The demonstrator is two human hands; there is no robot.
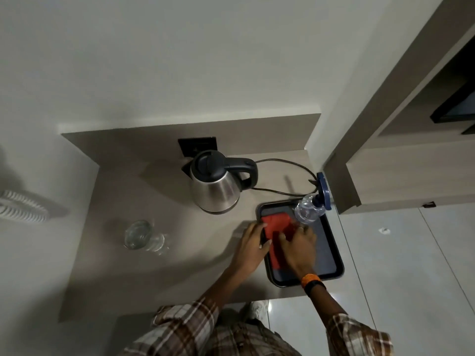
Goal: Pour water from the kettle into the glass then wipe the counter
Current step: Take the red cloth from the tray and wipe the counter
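Your right hand (298, 249) covers much of the red cloth (276, 227) on the black tray (334, 258), so you cannot tell how the cloth is folded beneath the palm or whether any finger curls under it. The tray's left rim is hidden behind your left hand (250, 249). The plastic bottle (307, 210) at the tray's far right corner is clear and hard to read; its blue cap (324, 190) hangs open to one side, and whether it holds water is not discernible. At the picture's left edge a white ribbed object (21, 208) is cut off.

Your right hand lies flat on the cloth with fingers loosely spread, pressing down rather than pinching. Your left hand rests at the tray's left edge, fingers extended and slightly apart, fingertips touching the cloth's near left side. An orange wristband (311, 280) sits on your right wrist.

The steel kettle (218, 185) stands upright toward the counter's (164, 206) back edge, lid closed, its cord (285, 164) trailing right. The glass (138, 233) stands well apart near the counter's left edge, with another glass (158, 242) touching it.
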